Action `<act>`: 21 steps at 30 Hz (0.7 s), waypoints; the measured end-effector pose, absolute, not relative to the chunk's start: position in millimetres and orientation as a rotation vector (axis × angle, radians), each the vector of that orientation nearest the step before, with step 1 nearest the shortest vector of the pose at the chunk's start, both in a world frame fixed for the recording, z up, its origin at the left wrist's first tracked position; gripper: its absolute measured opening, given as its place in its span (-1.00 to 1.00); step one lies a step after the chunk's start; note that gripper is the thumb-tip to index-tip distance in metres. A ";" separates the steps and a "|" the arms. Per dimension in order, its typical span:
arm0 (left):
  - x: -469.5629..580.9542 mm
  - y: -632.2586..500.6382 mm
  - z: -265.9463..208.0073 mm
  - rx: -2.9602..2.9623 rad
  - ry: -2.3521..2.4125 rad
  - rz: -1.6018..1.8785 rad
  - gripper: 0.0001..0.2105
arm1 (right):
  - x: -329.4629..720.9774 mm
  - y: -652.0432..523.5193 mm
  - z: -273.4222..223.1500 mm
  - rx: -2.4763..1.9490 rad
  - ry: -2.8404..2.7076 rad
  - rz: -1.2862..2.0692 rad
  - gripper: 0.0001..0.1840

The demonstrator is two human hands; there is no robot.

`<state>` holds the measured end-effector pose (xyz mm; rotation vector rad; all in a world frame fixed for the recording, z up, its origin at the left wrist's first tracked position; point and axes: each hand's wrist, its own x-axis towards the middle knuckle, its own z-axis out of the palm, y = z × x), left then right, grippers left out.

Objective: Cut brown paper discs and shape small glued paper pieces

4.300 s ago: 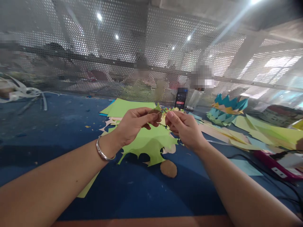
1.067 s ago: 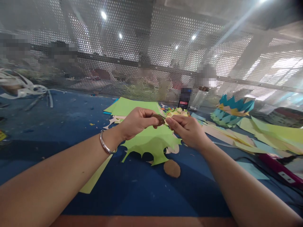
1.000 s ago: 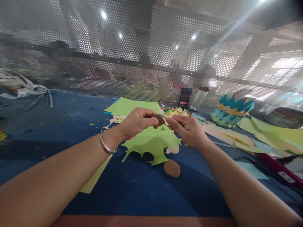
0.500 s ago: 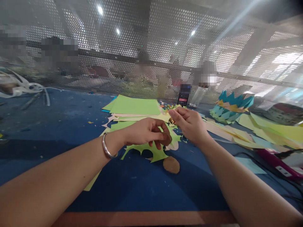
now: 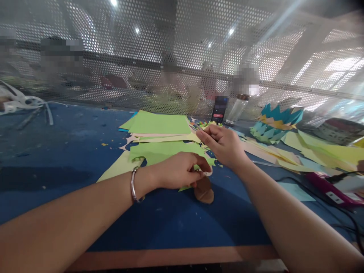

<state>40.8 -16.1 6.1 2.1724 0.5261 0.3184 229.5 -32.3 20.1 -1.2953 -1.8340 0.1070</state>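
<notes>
Blue tabletop (image 5: pixel 170 227) spreads under my forearms, carrying stacked green sheets (image 5: pixel 159 124) and, nearer me, a cut-out green sheet (image 5: pixel 167 149). My left hand (image 5: pixel 180 170) arches over an upper brown disc (image 5: pixel 204 183), fingertips at its edge; whether they pinch it, I cannot tell. It overlaps a lower brown disc (image 5: pixel 206 198). Slimmest is a thin tool (image 5: pixel 196 127), pinched in my right hand (image 5: pixel 226 146).

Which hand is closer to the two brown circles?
Left. The left hand is close beside the brown circles; the right hand is farther away, beyond them.
</notes>
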 end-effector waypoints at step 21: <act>45.8 -17.0 -5.9 2.402 0.795 0.543 -0.69 | 226.7 -32.1 17.6 -1.316 -1.843 0.031 -0.50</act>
